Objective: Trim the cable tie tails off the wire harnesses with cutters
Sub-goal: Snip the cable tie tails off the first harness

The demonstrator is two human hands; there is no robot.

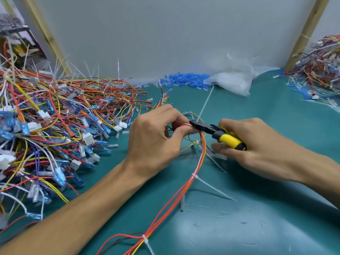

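Head view: the left hand (156,137) is curled round a wire harness (184,190), pinching its red, white and yellow wires between thumb and bent fingers. The pinch itself is mostly hidden behind the knuckles. The right hand (257,144) grips the yellow handles of the cutters (217,132), with the fingers wrapped under them and the thumb on top. The far ends of the handles are covered by the palm. The black head of the cutters sits against the harness just beside the left thumb, at the foot of a cable tie tail (206,105) that sticks up and away toward the back wall. How far the blades are closed on it is too small to tell.

From the hands the harness runs toward the camera across the green mat (257,227) and is cut off at the bottom edge. Two more ties sit on this stretch – a second tie (213,186) with its long tail lying to the right, and a third tie (145,238) whose tail runs out of frame.

On the left lies a large heap of harnesses (55,126), tangled and cut off by the edge, with many tails standing up. Another heap (320,70) lies at the far right, partly cropped. Along the wall are blue sleeves (185,80) and a crumpled clear bag (233,81) whose contents cannot be made out.
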